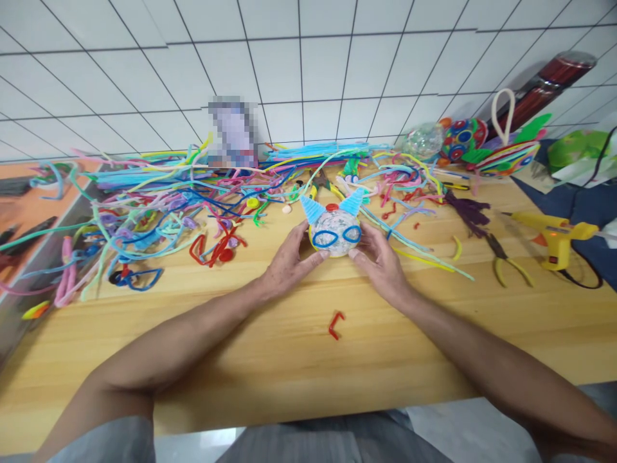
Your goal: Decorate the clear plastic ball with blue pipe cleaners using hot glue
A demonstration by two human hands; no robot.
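Observation:
A round glittery ball [335,233] with two light-blue cone ears, dark-blue pipe-cleaner glasses and a red dot on top sits on the wooden table [270,360]. My left hand [289,260] grips its left side, thumb under the ball. My right hand [380,257] grips its right side, fingers curled against it. A short bent red pipe-cleaner piece [336,323] lies on the table below the hands.
A big tangle of coloured pipe cleaners [159,199] covers the table's left and back. Pliers [504,260] and a yellow glue gun [554,239] lie at the right. Finished colourful crafts [482,148] stand at the back right by the tiled wall.

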